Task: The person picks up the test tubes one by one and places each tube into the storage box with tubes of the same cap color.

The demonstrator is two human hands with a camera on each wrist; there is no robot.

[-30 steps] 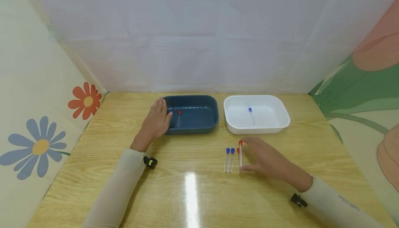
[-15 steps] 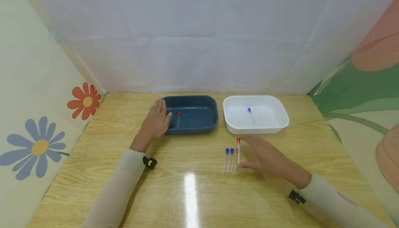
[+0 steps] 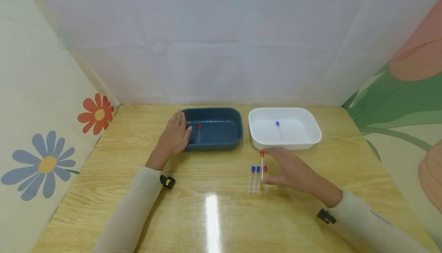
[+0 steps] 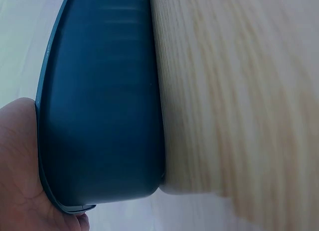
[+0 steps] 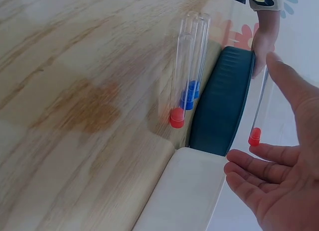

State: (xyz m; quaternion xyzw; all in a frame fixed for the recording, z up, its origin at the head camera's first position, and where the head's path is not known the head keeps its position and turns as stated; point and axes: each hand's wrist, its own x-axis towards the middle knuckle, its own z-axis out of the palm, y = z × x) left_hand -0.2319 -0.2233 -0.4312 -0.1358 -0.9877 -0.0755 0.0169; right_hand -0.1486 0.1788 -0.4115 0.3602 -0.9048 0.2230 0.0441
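Observation:
My right hand (image 3: pixel 290 168) holds a clear test tube with a red cap (image 3: pixel 262 161) lengthwise between thumb and index finger, above the table. In the right wrist view the thumb is at the glass end and the index finger at the red cap (image 5: pixel 254 137); the other fingers are spread. Below lie two blue-capped test tubes (image 3: pixel 253 180) and one red-capped test tube (image 3: pixel 265 169), side by side. My left hand (image 3: pixel 171 136) rests on the left rim of a dark blue basin (image 3: pixel 221 146), fingers extended and thumb over the inner side. Inside lies a red-capped tube (image 3: pixel 199 133).
To the right of the blue basin stands a white basin (image 3: pixel 297 145) with one blue-capped tube (image 3: pixel 279 130) in it. Both basins are at the back of the wooden table (image 3: pixel 179 207), near a white cloth backdrop (image 3: pixel 221 65). Flower-patterned panels (image 3: pixel 48 164) flank the sides.
My right hand has lifted the red-capped tube and moved it slightly left and away from the person, uncovering the other red-capped tube. The left hand stays on the blue basin.

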